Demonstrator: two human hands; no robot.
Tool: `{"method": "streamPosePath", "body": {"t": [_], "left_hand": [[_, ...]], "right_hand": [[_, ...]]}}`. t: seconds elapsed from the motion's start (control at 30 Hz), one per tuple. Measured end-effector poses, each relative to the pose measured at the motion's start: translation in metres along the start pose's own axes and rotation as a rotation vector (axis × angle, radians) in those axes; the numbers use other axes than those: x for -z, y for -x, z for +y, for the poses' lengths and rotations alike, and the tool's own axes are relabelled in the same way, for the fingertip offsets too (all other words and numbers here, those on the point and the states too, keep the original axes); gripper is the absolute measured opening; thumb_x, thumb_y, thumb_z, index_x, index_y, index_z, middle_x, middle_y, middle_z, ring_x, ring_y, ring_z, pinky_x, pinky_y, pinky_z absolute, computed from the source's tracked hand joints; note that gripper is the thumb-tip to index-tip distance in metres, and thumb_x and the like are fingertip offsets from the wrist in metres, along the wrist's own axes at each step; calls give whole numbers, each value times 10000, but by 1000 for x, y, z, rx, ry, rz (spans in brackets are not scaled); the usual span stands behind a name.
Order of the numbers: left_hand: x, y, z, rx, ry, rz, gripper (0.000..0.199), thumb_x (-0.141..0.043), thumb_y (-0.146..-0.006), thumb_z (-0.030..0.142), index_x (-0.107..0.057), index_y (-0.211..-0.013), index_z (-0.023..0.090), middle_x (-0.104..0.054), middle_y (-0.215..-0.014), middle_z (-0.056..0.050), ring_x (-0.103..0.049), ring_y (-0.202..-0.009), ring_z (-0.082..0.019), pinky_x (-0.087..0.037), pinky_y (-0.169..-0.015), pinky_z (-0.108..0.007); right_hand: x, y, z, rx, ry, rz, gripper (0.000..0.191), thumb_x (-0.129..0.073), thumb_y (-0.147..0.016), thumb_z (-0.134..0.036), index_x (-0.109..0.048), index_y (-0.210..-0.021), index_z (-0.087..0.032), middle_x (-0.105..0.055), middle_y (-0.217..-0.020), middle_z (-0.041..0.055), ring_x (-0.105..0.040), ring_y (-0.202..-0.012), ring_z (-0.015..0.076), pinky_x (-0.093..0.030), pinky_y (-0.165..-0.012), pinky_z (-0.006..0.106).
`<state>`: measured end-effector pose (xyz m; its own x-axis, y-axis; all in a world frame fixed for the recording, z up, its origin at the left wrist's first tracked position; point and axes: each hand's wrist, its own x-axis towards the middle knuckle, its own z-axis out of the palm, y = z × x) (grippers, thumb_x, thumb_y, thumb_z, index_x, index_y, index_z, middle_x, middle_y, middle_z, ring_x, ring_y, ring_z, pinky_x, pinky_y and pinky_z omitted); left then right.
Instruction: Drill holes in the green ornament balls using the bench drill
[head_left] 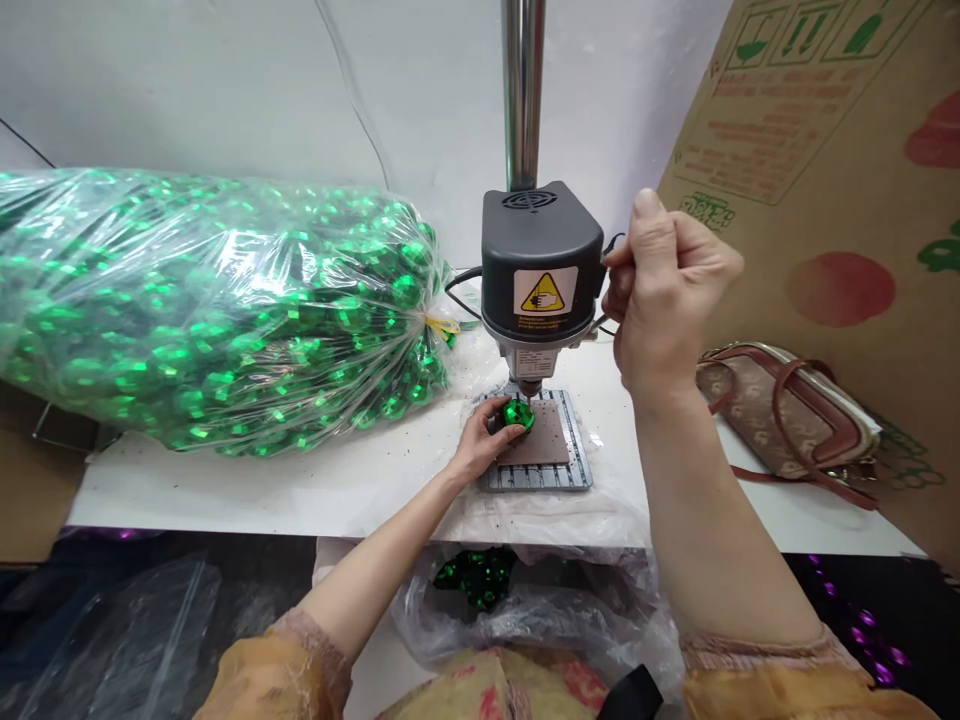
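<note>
**Bench Drill Station: Ball Held Under the Drill Head**

The left hand point(474, 448) grips a green faceted ornament ball point(518, 415), fingers closed around it, on the slotted metal base plate point(534, 476) directly beneath the drill head point(541, 262), at frame centre. The right hand point(667, 290) is raised beside the head, fingers curled narrowly; whether they hold anything cannot be told. A clear plastic bag point(210, 310) of green balls lies at left.
</note>
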<state>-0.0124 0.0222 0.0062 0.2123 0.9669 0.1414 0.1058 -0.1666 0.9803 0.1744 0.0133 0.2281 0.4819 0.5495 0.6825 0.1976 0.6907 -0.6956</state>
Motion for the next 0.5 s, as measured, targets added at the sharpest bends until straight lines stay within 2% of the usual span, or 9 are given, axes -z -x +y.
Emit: {"method": "streamPosePath", "body": {"t": [0.07, 0.17, 0.33, 0.5], "left_hand": [[0, -1, 0, -4, 9, -4, 583, -892, -732, 483, -725, -1209, 192, -738, -1237, -117, -666, -1215, -324, -498, -1121, -486], [-1, -2, -1, -4, 4, -6, 605, -919, -710, 469, -730, -1218, 201, -729, -1254, -114, -660, -1238, -333, -482, -1140, -496], [-6, 1, 1, -48, -44, -22, 647, -968, -654, 464, -733, -1198, 203, -701, -1273, -124, -633, -1264, -356, -465, -1144, -512], [-16, 7, 4, -90, 13, -87, 626, -952, -697, 459, -685, -1208, 218, -699, -1197, -86, -657, -1175, -306, -522, -1070, -457]], "right_hand": [[-1, -7, 1, -36, 25, -39, 542, -545, -957, -659, -503, -613, -242, -374, -508, -54, -349, -484, 60, -313, -496, 283], [-2, -12, 0, -90, -15, -29, 568, -583, -917, -699, -488, -598, -240, -372, -498, -60, -338, -460, 53, -287, -471, 279], [-4, -10, -4, -111, -93, -10, 565, -641, -884, -689, -505, -582, -232, -362, -480, -75, -325, -422, 49, -256, -429, 270], [-3, -13, 0, -108, -109, -24, 536, -669, -890, -642, -509, -580, -236, -355, -465, -80, -304, -419, 42, -249, -425, 265]]}}
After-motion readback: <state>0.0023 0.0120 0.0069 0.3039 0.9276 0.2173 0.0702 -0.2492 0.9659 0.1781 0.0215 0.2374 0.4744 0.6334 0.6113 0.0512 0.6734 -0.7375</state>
